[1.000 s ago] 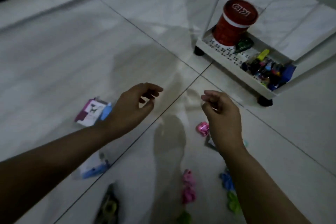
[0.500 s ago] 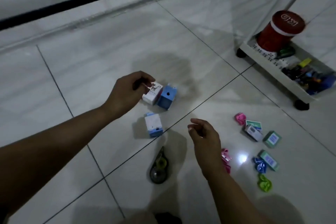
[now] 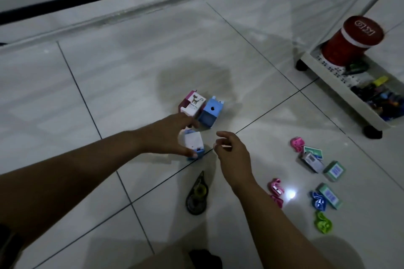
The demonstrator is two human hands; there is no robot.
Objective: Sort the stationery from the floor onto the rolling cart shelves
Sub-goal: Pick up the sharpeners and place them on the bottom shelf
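My left grip (image 3: 172,135) grasped the white-and-blue box (image 3: 193,145) on the floor (image 3: 131,61); my right grip (image 3: 232,155) hovered beside it, released.

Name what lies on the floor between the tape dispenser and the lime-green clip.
In the head view, the right forearm crosses that stretch; beyond it lie the pink sharpeners.
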